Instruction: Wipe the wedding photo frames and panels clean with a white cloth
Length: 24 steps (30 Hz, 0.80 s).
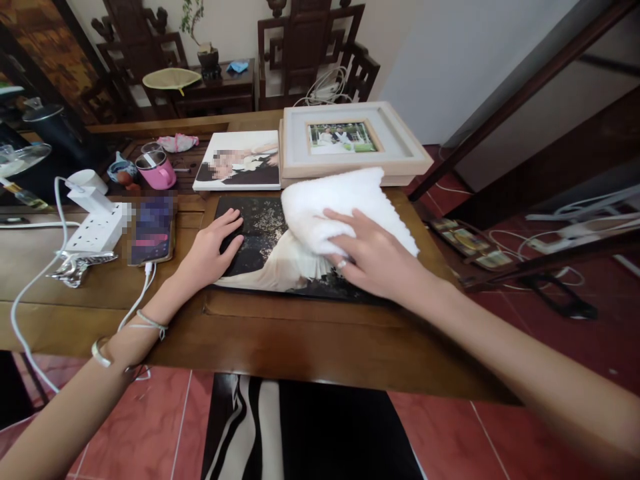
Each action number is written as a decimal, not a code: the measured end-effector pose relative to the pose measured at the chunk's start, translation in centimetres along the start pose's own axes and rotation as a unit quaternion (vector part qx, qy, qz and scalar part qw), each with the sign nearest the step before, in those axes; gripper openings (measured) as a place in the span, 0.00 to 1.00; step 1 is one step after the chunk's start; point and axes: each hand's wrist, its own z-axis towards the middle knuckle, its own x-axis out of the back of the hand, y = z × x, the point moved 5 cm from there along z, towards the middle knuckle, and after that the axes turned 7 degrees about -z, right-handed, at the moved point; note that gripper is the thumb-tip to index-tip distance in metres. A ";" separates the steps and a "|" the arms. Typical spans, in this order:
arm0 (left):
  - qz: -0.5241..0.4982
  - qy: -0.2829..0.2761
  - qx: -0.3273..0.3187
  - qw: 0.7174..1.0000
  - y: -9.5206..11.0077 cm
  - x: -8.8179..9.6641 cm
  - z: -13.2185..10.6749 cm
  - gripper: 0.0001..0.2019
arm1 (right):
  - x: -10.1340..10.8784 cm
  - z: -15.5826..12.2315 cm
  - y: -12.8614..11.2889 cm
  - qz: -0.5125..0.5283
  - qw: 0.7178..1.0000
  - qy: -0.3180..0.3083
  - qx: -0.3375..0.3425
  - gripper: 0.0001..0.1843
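Note:
A dark photo panel (265,250) showing a pale dress lies flat on the wooden table. My left hand (216,245) rests on its left edge, fingers stretched out and holding nothing. Over the panel's right part, my right hand (367,253) grips a folded white towel (345,200), its fingers pressed into the cloth. The towel hides much of the panel's upper right, and its far edge comes close to the stacked frames behind. A ring shows on one right-hand finger.
Behind the panel are a white-edged photo print (240,160) and stacked pale wooden frames (357,140). To the left sit a phone (153,230) on a charging cable, a white power strip (97,230) and a pink mug (157,170). The table's front edge (280,373) runs before me.

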 end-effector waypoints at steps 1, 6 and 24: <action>-0.001 0.000 0.001 1.000 0.2 -0.1 -0.3 0.21 | -0.3 0.5 0.6 -0.005 1.000 -0.006 -0.019 0.11; -0.003 0.001 0.003 1.000 0.4 -0.3 -0.6 0.21 | -1.0 1.5 1.5 -0.006 0.996 -0.014 -0.086 0.13; 0.000 -0.001 0.004 1.000 0.2 0.0 1.0 0.21 | 1.0 -0.1 -2.8 0.035 0.999 -0.012 0.035 0.13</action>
